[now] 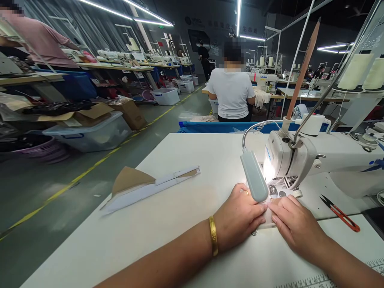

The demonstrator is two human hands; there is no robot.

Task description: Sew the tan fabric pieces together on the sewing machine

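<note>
A white sewing machine (288, 154) stands on the right of the white table, its lamp lit over the needle area. My left hand (240, 212), with a gold bangle at the wrist, lies just left of the presser foot, fingers closed together. Part of it is behind the grey-green lamp head (254, 176). My right hand (295, 222) is at the front of the needle plate, its fingers bent together over a small light piece of material. The fingertips of both hands nearly meet there. What is under my left fingers is too small to make out.
Red-handled thread snips (342, 214) lie to the right of my right hand. Folded paper and brown card (150, 188) rest on the table's left part. A ruler strip (315, 281) runs along the front. A person in white (231, 92) sits beyond the table.
</note>
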